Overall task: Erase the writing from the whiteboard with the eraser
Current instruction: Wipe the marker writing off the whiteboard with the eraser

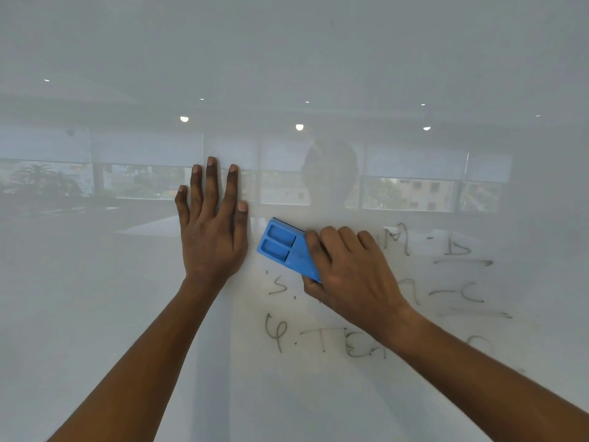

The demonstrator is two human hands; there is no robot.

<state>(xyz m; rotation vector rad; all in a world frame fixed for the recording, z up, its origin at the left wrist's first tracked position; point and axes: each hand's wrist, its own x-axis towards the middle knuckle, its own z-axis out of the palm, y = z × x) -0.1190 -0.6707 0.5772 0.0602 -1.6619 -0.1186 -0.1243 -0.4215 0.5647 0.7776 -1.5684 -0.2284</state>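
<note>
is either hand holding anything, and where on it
The right hand grips the blue eraser by its lower-right end, fingers curled over it. The left hand holds nothing; it lies flat on the whiteboard.

Cannot see the right end of the eraser [282, 247] under the right hand [353, 272]; cannot read the writing [322, 341] behind that hand and its forearm [478, 371], blurred elsewhere; loses the whiteboard [95, 314] past every edge.

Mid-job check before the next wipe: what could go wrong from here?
The right hand grips only one end of the blue eraser, so it might tilt and leave streaks. Writing lies partly hidden under the right arm and could be missed. The left hand, flat on the whiteboard, might leave smudges.
</note>
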